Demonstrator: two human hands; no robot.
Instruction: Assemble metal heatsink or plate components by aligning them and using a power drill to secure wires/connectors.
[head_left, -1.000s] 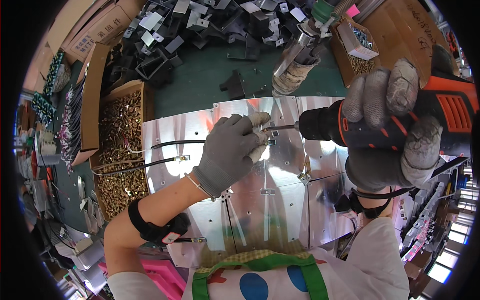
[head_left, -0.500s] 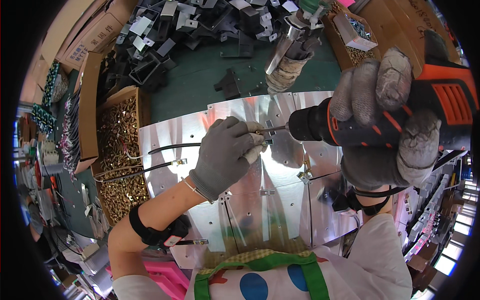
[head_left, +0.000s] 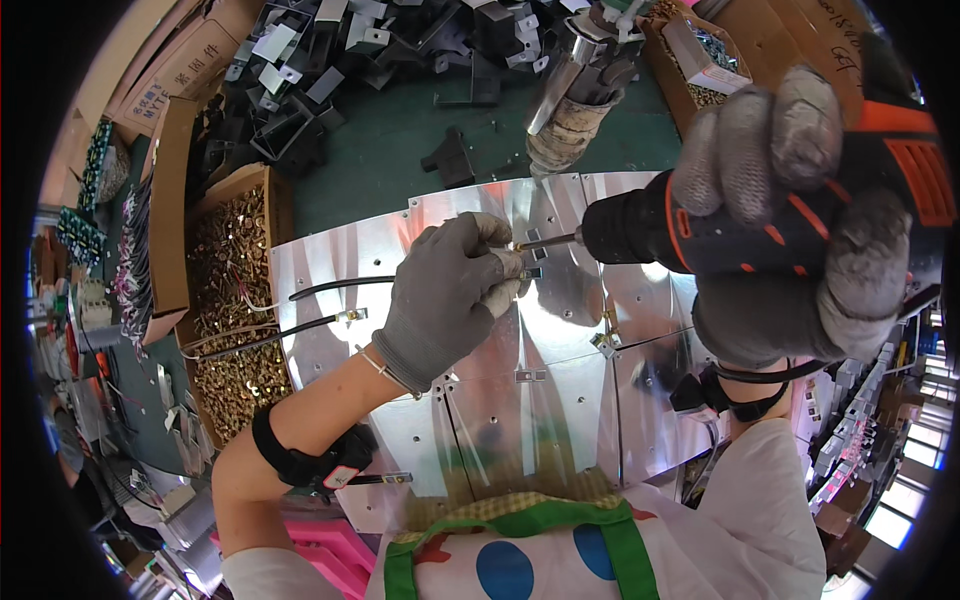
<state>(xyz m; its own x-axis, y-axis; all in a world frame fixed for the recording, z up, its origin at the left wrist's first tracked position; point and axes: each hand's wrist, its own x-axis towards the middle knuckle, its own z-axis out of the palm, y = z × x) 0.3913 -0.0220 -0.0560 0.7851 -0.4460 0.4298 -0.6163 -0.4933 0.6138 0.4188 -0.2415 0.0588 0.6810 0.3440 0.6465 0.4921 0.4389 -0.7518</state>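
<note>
In my right hand (head_left: pixel 770 250), gloved in grey, is a black and orange power drill (head_left: pixel 635 225), held sideways with its chuck facing left. Its thin driver bit (head_left: pixel 552 241) reaches to the fingertips of my left hand (head_left: pixel 435 305). That hand, also gloved, is pinched around a small brass-coloured screw (head_left: pixel 519 247) at the bit's tip. Both hands are over shiny metal plates (head_left: pixel 560 420) with small holes. A black cable (head_left: pixel 340 284) runs under my left hand, and a metal cable end (head_left: pixel 532 273) shows just past its fingers.
A cardboard box of brass-coloured screws (head_left: pixel 275 215) stands at the left. Black brackets (head_left: pixel 470 85) are heaped at the back on the green table (head_left: pixel 390 140). A metal tool in a wrapped holder (head_left: pixel 570 125) hangs beyond the plates. Another cable (head_left: pixel 270 342) lies at the left.
The drill has tipped slightly, its body shifting a little right. My left hand keeps its pinch at the bit's tip. The whole view has shifted slightly.
</note>
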